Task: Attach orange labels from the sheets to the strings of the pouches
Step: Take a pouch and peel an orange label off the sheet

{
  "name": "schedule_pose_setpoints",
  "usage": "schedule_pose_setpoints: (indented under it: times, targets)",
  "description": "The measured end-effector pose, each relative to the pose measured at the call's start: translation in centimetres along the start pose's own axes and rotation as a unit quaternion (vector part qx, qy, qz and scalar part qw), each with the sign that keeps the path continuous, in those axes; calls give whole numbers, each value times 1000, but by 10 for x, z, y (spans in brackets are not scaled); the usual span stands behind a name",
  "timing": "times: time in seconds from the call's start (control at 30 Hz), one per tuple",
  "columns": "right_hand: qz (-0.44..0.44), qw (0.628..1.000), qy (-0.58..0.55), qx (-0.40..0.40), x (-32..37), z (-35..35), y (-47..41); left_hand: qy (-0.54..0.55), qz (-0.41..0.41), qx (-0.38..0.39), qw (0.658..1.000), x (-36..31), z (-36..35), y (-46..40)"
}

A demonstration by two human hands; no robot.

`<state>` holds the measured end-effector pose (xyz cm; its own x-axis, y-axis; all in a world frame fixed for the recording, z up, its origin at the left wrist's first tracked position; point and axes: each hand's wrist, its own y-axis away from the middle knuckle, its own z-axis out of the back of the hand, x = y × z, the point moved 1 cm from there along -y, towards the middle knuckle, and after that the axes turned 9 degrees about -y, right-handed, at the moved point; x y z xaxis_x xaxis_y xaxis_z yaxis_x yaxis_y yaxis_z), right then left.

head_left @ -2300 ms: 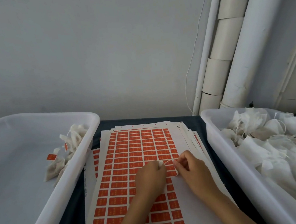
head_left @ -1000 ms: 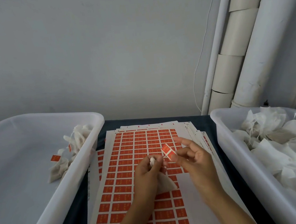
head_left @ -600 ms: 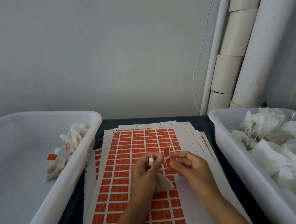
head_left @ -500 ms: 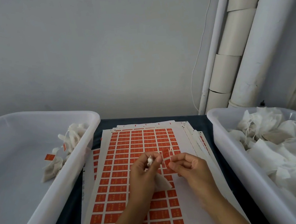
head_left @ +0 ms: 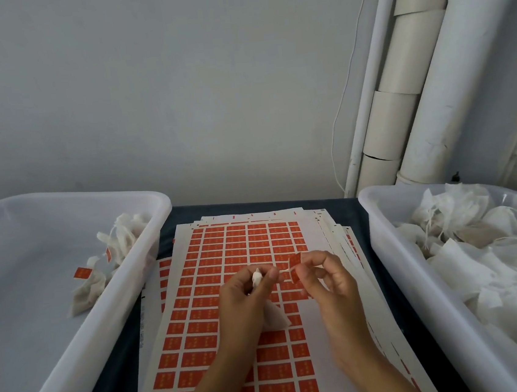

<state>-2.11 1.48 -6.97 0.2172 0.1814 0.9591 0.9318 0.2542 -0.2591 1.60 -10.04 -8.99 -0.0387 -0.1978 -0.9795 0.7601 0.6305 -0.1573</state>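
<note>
Left hand: your left hand (head_left: pixel 248 296) grips a white pouch (head_left: pixel 271 317); its gathered neck sticks up between thumb and forefinger, and its body hangs below the palm.
Right hand: your right hand (head_left: pixel 329 279) pinches an orange label (head_left: pixel 295 268) between thumb and forefinger, just beside the pouch neck.
String: a short pale string (head_left: pixel 285 270) runs from the pouch neck to the label; whether the label is already stuck to it cannot be told.
Label: small, rectangular, orange, held upright and folded along its middle.
Sheets: a fanned stack of sheets (head_left: pixel 229 294) lies on the dark table (head_left: pixel 176 217) directly under both hands. The top sheet carries a grid of orange labels; the lower right part is bare white backing.
Obstruction: your hands and forearms cover part of the top sheet.
Left bin: a white plastic bin (head_left: pixel 148 249) stands left of the sheets and holds a few labelled pouches (head_left: pixel 110 259) against its near-side wall.
Right bin: a second white bin (head_left: pixel 393 245) stands right of the sheets, piled with unlabelled pouches (head_left: pixel 478 236) and loose strings.
Background: white pipes (head_left: pixel 413 68) and a thin cable run up the grey wall behind the right bin.
</note>
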Motion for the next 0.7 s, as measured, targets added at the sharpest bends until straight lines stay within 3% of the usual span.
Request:
schedule_pose_setpoints:
  times: [0.27, 0.7]
  targets:
    - [-58, 998, -33, 14, -9, -2, -1, -9, -12, 40, 999, -1, -1, 2]
    - [-47, 986, -155, 43, 8, 19, -13, 39, -50, 190, 980, -14, 7, 8]
